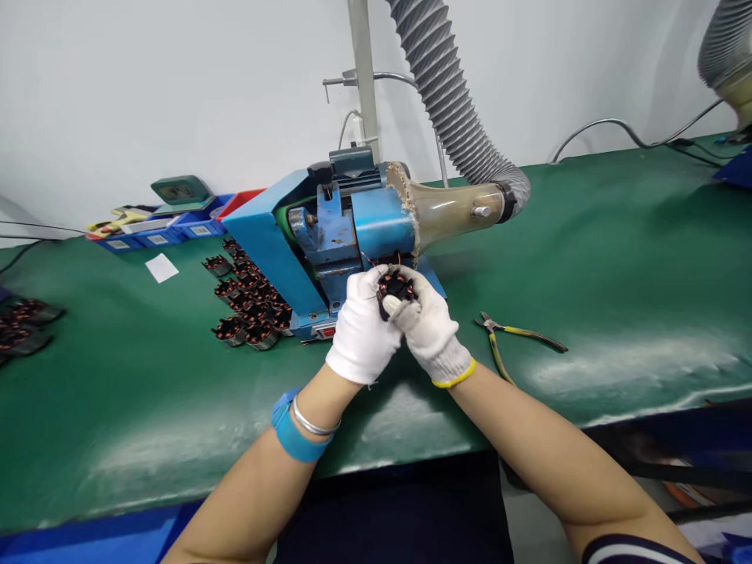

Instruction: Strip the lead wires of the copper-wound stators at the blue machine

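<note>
Between my two gloved hands is a motor stator (397, 287), a black round core with copper windings and thin wire ends sticking up. My left hand (365, 325), in a white glove, is closed on its left side. Its fingertips are near the loose wires. My right hand (432, 317), in a white knit glove with a yellow cuff, wraps the stator's right and lower side, thumb in front. Both hands are right at the front of a blue belt-driven machine (385, 223). Where the wire ends meet the machine is partly hidden.
Several more stators (250, 294) stand left of the machine, with another group (27, 325) at the far left. Cutting pliers (520, 331) lie open on the green mat (616, 258) at right. A grey hose (455, 94) joins the machine's funnel. Blue bins (158, 233) sit behind.
</note>
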### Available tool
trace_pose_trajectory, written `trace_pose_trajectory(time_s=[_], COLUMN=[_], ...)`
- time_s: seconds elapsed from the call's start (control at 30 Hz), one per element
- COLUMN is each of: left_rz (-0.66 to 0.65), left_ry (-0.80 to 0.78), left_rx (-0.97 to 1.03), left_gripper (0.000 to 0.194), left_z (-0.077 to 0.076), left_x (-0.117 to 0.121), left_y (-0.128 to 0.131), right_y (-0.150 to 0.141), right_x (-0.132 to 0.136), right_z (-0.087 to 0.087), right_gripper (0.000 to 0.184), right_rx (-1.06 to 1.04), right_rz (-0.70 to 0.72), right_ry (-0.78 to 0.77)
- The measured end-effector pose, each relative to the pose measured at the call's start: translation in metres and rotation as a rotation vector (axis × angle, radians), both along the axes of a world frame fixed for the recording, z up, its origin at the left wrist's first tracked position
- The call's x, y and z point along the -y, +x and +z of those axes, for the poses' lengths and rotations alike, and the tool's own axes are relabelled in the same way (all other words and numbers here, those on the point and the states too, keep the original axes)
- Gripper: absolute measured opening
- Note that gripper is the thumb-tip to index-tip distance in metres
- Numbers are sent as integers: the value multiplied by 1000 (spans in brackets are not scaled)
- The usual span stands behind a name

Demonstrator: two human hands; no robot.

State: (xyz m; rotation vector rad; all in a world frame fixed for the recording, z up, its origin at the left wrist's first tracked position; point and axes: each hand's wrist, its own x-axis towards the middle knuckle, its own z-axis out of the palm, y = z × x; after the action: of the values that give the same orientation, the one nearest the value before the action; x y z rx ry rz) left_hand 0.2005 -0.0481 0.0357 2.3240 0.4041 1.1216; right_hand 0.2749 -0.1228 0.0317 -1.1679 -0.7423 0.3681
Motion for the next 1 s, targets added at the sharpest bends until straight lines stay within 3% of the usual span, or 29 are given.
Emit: trace_pose_trajectory(time_s=[0.13,0.23,0.4,0.57,0.77,0.87,1.0], left_rz=[-70,-76,-15,-246,-298,-299,-325], left_ry=[-81,-199,-352,-596,-733,-740,-814], left_rx=[92,84,28,9,-13,-39,-32], left_gripper=[57,54,55,61,61,58,56], left_z=[-11,-12,-3,1,1,2,3], left_x=[-4,-5,-9,-12,-12,-11,-10], left_y=[-21,-38,-54,-57,-56,-57,-58], right_y=[-6,-4,1,2,4,1,2], right_x=[9,14,16,14,18,18,11], right_z=[2,4,4,4,7,4,1], right_gripper=[66,70,52,34,36,25,16], right_rx=[168,415,769,1001,1200,1021,150], right_rz=[88,69,125,37,-34,-78,-52], right_ry=[-47,-129,-49,-106,-80,-133,-93])
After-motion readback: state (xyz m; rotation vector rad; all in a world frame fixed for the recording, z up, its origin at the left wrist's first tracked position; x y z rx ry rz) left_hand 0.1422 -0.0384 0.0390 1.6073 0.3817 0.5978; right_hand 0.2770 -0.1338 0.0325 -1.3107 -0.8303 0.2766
